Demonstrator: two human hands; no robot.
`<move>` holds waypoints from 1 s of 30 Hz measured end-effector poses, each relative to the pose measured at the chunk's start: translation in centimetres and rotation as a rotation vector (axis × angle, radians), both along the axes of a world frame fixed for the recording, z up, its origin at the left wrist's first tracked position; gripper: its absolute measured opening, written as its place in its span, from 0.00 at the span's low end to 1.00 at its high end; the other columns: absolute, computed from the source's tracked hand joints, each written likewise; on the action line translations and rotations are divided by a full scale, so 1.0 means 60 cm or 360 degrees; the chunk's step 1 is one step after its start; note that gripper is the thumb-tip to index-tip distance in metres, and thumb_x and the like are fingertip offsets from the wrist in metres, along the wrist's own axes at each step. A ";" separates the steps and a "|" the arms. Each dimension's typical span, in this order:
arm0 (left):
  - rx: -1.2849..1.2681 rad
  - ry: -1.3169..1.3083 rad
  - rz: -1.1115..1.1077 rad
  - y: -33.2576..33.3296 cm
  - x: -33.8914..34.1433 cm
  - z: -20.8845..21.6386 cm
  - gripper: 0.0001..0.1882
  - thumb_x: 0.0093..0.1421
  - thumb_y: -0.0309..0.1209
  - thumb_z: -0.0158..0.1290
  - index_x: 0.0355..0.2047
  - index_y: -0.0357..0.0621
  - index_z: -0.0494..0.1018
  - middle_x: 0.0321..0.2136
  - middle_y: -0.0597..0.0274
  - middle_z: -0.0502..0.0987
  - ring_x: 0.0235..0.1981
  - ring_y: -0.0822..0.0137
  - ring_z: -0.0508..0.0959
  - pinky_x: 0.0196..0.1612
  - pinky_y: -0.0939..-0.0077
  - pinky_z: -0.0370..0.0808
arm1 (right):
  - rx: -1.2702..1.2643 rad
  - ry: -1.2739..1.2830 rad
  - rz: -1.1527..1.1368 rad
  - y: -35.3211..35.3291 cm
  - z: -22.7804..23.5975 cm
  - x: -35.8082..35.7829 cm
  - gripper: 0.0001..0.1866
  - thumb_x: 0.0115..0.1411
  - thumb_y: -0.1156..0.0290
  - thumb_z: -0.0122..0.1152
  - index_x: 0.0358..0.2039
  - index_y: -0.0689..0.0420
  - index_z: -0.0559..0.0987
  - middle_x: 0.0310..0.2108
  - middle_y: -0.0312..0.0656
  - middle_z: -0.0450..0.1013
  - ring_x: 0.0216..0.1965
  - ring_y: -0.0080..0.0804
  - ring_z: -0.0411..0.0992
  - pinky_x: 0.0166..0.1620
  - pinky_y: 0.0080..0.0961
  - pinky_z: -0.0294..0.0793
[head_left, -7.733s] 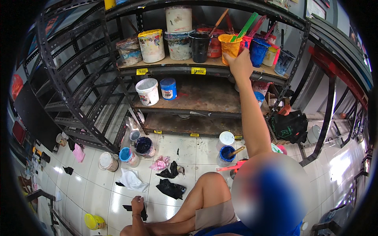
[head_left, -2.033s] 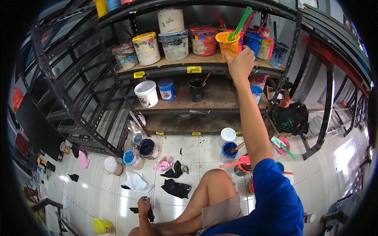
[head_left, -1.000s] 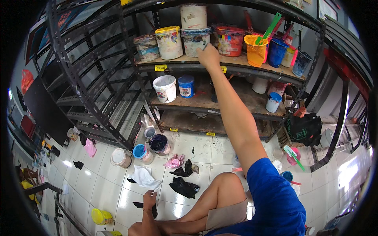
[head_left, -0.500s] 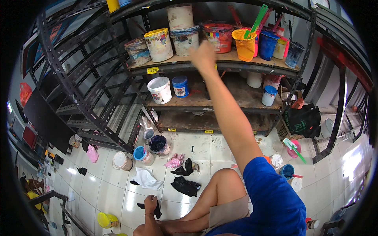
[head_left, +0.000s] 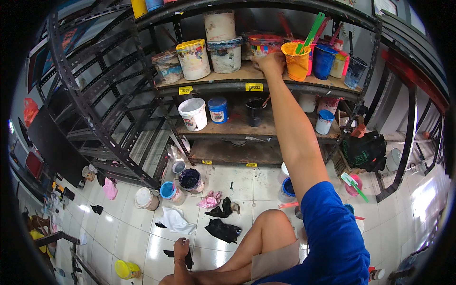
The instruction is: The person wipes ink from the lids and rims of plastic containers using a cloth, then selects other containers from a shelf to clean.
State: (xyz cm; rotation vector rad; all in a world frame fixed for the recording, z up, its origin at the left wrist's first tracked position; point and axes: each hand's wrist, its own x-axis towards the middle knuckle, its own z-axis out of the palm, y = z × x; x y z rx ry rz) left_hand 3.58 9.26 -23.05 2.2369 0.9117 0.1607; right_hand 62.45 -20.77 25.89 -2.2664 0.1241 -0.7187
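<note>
Here, right hand [head_left: 270, 63] before red bucket [head_left: 266, 44], orange cup [head_left: 298, 65] beside it. Left hand [head_left: 181, 247] near black scrap [head_left: 189, 260]; both grips unclear.

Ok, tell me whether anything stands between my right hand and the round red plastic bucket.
Nothing visible stands between your right hand and the red bucket; the tapered orange plastic cup is to the hand's right, not between.

Glaring floor [head_left: 424, 202], shadowed bottom shelf [head_left: 237, 153], fisheye distortion
</note>
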 end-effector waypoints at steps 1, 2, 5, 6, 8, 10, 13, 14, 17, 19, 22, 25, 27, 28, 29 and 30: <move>-0.0010 -0.0013 0.0002 -0.004 -0.002 0.002 0.19 0.56 0.37 0.57 0.40 0.33 0.78 0.33 0.41 0.81 0.37 0.48 0.82 0.42 0.62 0.77 | -0.0010 -0.0021 -0.0025 0.000 -0.001 0.002 0.67 0.34 0.37 0.75 0.57 0.79 0.54 0.58 0.65 0.62 0.61 0.50 0.63 0.61 0.35 0.64; -0.0020 -0.0027 0.0003 -0.005 -0.003 0.004 0.19 0.56 0.37 0.57 0.40 0.33 0.78 0.33 0.41 0.81 0.37 0.48 0.82 0.42 0.62 0.77 | 0.0009 -0.0032 -0.0017 -0.001 -0.001 0.004 0.66 0.34 0.37 0.75 0.57 0.78 0.55 0.57 0.64 0.63 0.60 0.50 0.64 0.60 0.36 0.66; 0.0051 0.0005 -0.0008 -0.005 0.003 0.006 0.19 0.56 0.37 0.57 0.40 0.32 0.78 0.33 0.41 0.81 0.37 0.47 0.82 0.42 0.62 0.77 | 0.0059 -0.0068 0.0018 -0.001 -0.002 -0.003 0.64 0.33 0.37 0.76 0.55 0.77 0.57 0.55 0.63 0.65 0.57 0.50 0.67 0.57 0.36 0.69; 0.0055 0.0004 -0.0015 -0.005 0.002 0.007 0.19 0.56 0.37 0.57 0.40 0.32 0.78 0.33 0.41 0.81 0.37 0.47 0.82 0.42 0.61 0.77 | 0.0082 -0.0083 0.0037 -0.001 -0.006 -0.008 0.64 0.33 0.37 0.76 0.55 0.77 0.58 0.54 0.63 0.66 0.56 0.50 0.68 0.56 0.37 0.70; 0.0062 -0.0008 -0.0030 -0.002 0.001 0.005 0.19 0.56 0.37 0.57 0.40 0.32 0.78 0.33 0.41 0.81 0.37 0.47 0.81 0.42 0.61 0.77 | 0.0098 -0.0134 0.0026 0.001 -0.006 -0.021 0.59 0.34 0.39 0.76 0.53 0.75 0.62 0.53 0.61 0.68 0.54 0.50 0.70 0.55 0.37 0.71; 0.0089 -0.0024 -0.0057 -0.002 -0.001 0.001 0.19 0.56 0.37 0.57 0.40 0.33 0.78 0.33 0.42 0.81 0.37 0.47 0.81 0.42 0.61 0.77 | 0.0087 -0.0195 -0.0039 0.004 -0.006 -0.030 0.52 0.36 0.43 0.77 0.51 0.71 0.68 0.51 0.57 0.71 0.53 0.49 0.72 0.54 0.37 0.71; 0.0030 -0.0022 -0.0023 0.003 0.001 -0.002 0.18 0.56 0.37 0.57 0.40 0.33 0.78 0.33 0.42 0.81 0.37 0.47 0.81 0.43 0.61 0.77 | 0.0056 -0.0186 -0.0088 0.009 0.000 -0.035 0.52 0.35 0.43 0.77 0.50 0.71 0.68 0.50 0.57 0.71 0.52 0.48 0.72 0.54 0.38 0.72; -0.0007 -0.0021 0.0002 0.003 0.001 -0.003 0.18 0.56 0.37 0.57 0.40 0.33 0.78 0.33 0.42 0.81 0.37 0.47 0.81 0.43 0.61 0.77 | 0.0087 -0.0138 -0.0061 0.009 0.003 -0.038 0.52 0.35 0.43 0.77 0.50 0.71 0.68 0.50 0.58 0.71 0.53 0.49 0.71 0.54 0.38 0.71; 0.0036 -0.0005 -0.0004 -0.008 -0.002 0.010 0.19 0.56 0.37 0.57 0.41 0.33 0.77 0.33 0.42 0.81 0.37 0.47 0.81 0.43 0.61 0.77 | 0.0168 -0.0077 -0.0018 0.008 0.011 -0.038 0.52 0.34 0.44 0.76 0.50 0.71 0.68 0.50 0.58 0.71 0.53 0.50 0.71 0.54 0.39 0.71; 0.0092 -0.0043 -0.0021 -0.008 -0.001 0.015 0.19 0.56 0.37 0.57 0.40 0.33 0.77 0.33 0.42 0.81 0.37 0.47 0.81 0.43 0.60 0.77 | 0.0172 -0.0129 -0.0042 0.002 0.008 -0.036 0.53 0.33 0.45 0.76 0.51 0.71 0.67 0.50 0.59 0.71 0.53 0.51 0.70 0.54 0.39 0.71; 0.0100 -0.0091 -0.0037 -0.007 -0.003 0.011 0.19 0.56 0.37 0.57 0.39 0.32 0.77 0.33 0.41 0.81 0.37 0.47 0.81 0.43 0.60 0.77 | 0.0143 -0.0263 -0.0061 0.007 0.003 -0.038 0.54 0.33 0.45 0.75 0.52 0.71 0.64 0.50 0.61 0.70 0.53 0.51 0.71 0.54 0.39 0.71; -0.0047 -0.0109 0.0018 -0.002 0.000 -0.004 0.19 0.56 0.37 0.57 0.39 0.32 0.77 0.33 0.42 0.81 0.37 0.46 0.81 0.43 0.60 0.77 | 0.0133 -0.0301 0.0083 0.008 0.000 -0.068 0.54 0.35 0.43 0.75 0.52 0.72 0.64 0.48 0.62 0.72 0.50 0.52 0.73 0.52 0.38 0.73; 0.0047 -0.0088 -0.0043 -0.004 -0.009 -0.008 0.19 0.56 0.37 0.57 0.40 0.31 0.77 0.32 0.42 0.81 0.37 0.46 0.81 0.43 0.60 0.77 | 0.0182 -0.0240 0.0296 0.003 0.007 -0.095 0.54 0.35 0.43 0.75 0.52 0.73 0.63 0.46 0.62 0.73 0.48 0.53 0.74 0.51 0.39 0.73; 0.0078 -0.0089 -0.0065 -0.003 -0.008 -0.004 0.19 0.56 0.37 0.57 0.40 0.31 0.77 0.33 0.41 0.81 0.37 0.46 0.81 0.43 0.60 0.77 | 0.0142 -0.0314 0.0209 0.002 0.010 -0.106 0.54 0.35 0.42 0.75 0.51 0.73 0.64 0.45 0.62 0.74 0.48 0.53 0.75 0.50 0.39 0.74; 0.0109 -0.0091 -0.0088 -0.001 -0.006 0.000 0.19 0.56 0.37 0.57 0.40 0.31 0.77 0.33 0.41 0.81 0.37 0.47 0.81 0.43 0.61 0.77 | 0.0141 -0.0335 0.0223 -0.004 0.013 -0.116 0.55 0.35 0.40 0.73 0.51 0.73 0.64 0.45 0.62 0.74 0.47 0.53 0.75 0.51 0.40 0.74; 0.0109 -0.0102 -0.0087 -0.004 -0.004 0.002 0.19 0.56 0.37 0.56 0.40 0.31 0.77 0.33 0.41 0.81 0.36 0.47 0.82 0.43 0.61 0.77 | 0.0127 -0.0351 0.0239 -0.005 0.012 -0.127 0.55 0.36 0.38 0.72 0.51 0.73 0.64 0.45 0.62 0.74 0.47 0.54 0.75 0.51 0.40 0.73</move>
